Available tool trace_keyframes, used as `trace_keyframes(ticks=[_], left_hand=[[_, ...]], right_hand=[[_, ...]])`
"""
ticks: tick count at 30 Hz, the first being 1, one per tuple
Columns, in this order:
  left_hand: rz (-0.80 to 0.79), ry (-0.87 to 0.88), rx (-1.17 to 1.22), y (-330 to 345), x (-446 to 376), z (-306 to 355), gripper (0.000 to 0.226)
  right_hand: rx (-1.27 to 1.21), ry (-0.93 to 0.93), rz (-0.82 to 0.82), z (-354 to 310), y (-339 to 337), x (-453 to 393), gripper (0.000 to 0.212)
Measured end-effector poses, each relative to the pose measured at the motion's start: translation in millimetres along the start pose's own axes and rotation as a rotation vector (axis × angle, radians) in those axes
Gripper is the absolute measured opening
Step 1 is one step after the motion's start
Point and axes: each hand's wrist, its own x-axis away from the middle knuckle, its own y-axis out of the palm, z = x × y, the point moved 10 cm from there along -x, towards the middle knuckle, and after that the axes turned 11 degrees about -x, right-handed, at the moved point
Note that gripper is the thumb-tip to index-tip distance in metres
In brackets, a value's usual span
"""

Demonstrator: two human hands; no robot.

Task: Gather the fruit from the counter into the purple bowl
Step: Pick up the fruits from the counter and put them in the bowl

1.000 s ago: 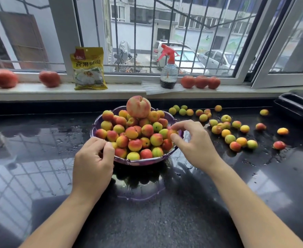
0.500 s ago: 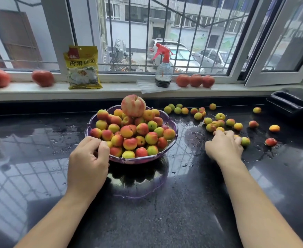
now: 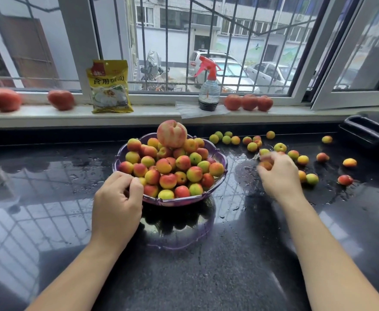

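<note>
- Head view, progress: the purple bowl (image 3: 219, 157) is heaped well above its rim with small fruit, a big peach (image 3: 172, 133) sitting on top. By the look of it most of the job is done.
- What is left: a loose scatter of fruit (image 3: 252, 147) lies on the counter (image 3: 49, 198) to the right of the bowl, from just beside it out toward a black tray (image 3: 370, 129) at the far right edge. Roughly twenty pieces, so several more trips seem needed.
- Right hand (image 3: 278, 173): down among the nearest loose fruit, fingers curled around a piece or two; it is motion-blurred, so how many it holds I cannot tell.
- Left hand (image 3: 116, 203): fingers and thumb pinch the bowl's near-left rim, apparently steadying it.
- Risk, as a judgement: the pile is so high that added fruit may roll off.
- Surface: dark, glossy stone, wet with drops and smears, mirroring the window.
- Room: a white sill behind carries tomatoes (image 3: 249, 102), a yellow packet (image 3: 110, 86) and a spray bottle (image 3: 208, 90); barred window, parked cars outside.
</note>
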Motion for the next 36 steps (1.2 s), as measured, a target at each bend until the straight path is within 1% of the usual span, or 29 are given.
trace_keyframes(ticks=[2, 3, 4, 6, 7, 10, 12, 14, 16, 18, 19, 21, 22, 24, 29, 32, 36], left_hand=[[-0.004, -0.005, 0.001, 1, 0, 0, 0.040], [-0.005, -0.006, 0.000, 2, 0, 0, 0.041], [-0.004, -0.008, -0.001, 2, 0, -1, 0.041], [0.000, -0.009, -0.008, 2, -1, -3, 0.041], [0.001, -0.007, -0.012, 2, -1, -3, 0.041], [-0.001, -0.001, -0.012, 2, -1, -2, 0.042], [-0.002, -0.002, -0.009, 2, -1, -2, 0.042], [-0.004, -0.008, -0.013, 2, -1, -3, 0.041], [-0.005, -0.006, -0.017, 1, -1, -3, 0.041], [-0.006, -0.006, -0.017, 1, -1, -3, 0.041], [-0.007, -0.006, -0.014, 1, -1, -2, 0.040], [-0.008, -0.006, -0.009, 1, -1, -2, 0.041], [-0.008, -0.006, -0.010, 1, 0, -3, 0.041], [-0.010, -0.006, -0.016, 1, 0, -3, 0.042], [-0.016, -0.012, 0.002, 0, 1, -2, 0.041], [-0.017, -0.011, 0.006, 0, 1, -2, 0.040], [-0.017, -0.010, 0.004, 0, 1, -3, 0.040]], right_hand=[[-0.405, -0.178, -0.049, -51, 0, 19, 0.023], [-0.519, -0.262, -0.103, -76, 1, 32, 0.022], [-0.555, -0.342, -0.170, -96, 7, 44, 0.020], [-0.496, -0.461, -0.283, -117, 25, 63, 0.017], [-0.441, -0.500, -0.315, -119, 34, 69, 0.016], [-0.380, -0.519, -0.369, -116, 52, 74, 0.014], [-0.376, -0.549, -0.375, -118, 52, 75, 0.011], [-0.390, -0.561, -0.300, -118, 43, 71, 0.010], [-0.390, -0.467, -0.140, -104, 29, 56, 0.008], [-0.253, -0.311, 0.000, -71, 19, 34, 0.012], [-0.119, -0.217, 0.024, -49, 18, 21, 0.019], [0.148, 0.000, 0.010, -3, 16, 3, 0.039], [0.240, 0.090, 0.007, 16, 12, -1, 0.046], [0.342, 0.208, 0.012, 41, 6, -5, 0.056], [0.465, 0.375, 0.040, 65, -2, -6, 0.068], [0.475, 0.390, 0.060, 71, -3, -7, 0.062], [0.458, 0.352, 0.118, 70, -9, -8, 0.052]])
